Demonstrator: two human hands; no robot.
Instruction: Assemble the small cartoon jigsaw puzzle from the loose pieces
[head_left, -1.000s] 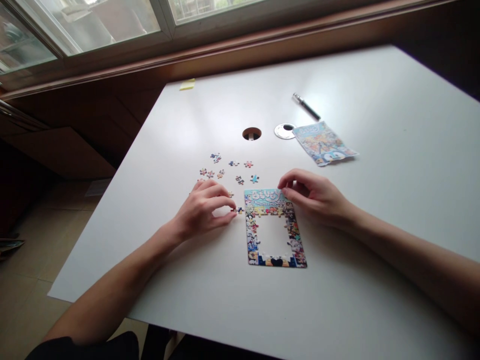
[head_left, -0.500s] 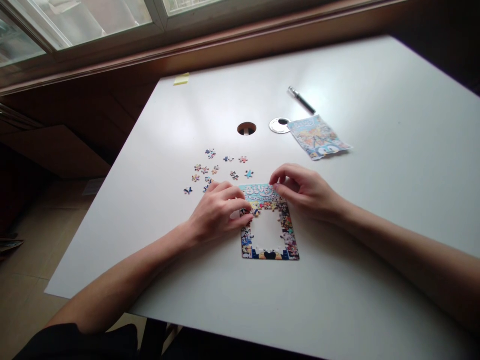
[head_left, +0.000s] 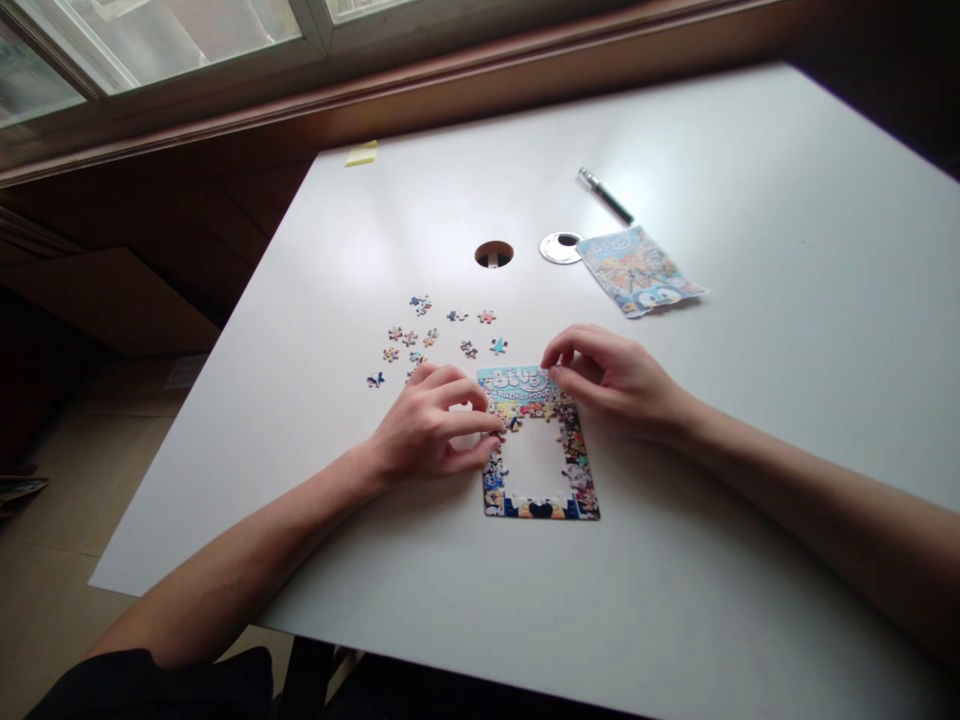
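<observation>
Our two hands are at work on a rectangular jigsaw puzzle [head_left: 580,470], which lies flat on the white table [head_left: 757,340] between them, its border filled with pictures and its middle a bare white gap. Our left hand [head_left: 442,420] reaches to the puzzle's left side, fingers bent, with thumb and forefinger parted; the forefinger's tip is just beside a dark blue and yellow piece [head_left: 514,425] at the gap's upper left corner, and we cannot tell whether it touches that piece. Our right hand [head_left: 600,370] is curled at the puzzle's upper right corner, thumb and forefinger close together there; whether they pinch the edge or merely rest on it, we cannot tell. Beyond the left hand we see a scatter of loose pieces [head_left: 410,339], some of them partly hidden by its knuckles. A light blue piece [head_left: 499,346] lies apart from that scatter, between our hands and just past the puzzle's top edge, with a reddish piece [head_left: 487,317] farther off behind it. Beyond the right hand lies a creased printed sheet [head_left: 642,272], its corner against a silver ring [head_left: 556,248], and past the sheet a dark pen [head_left: 606,196]. A round hole [head_left: 494,255] opens beyond the light blue piece.
</observation>
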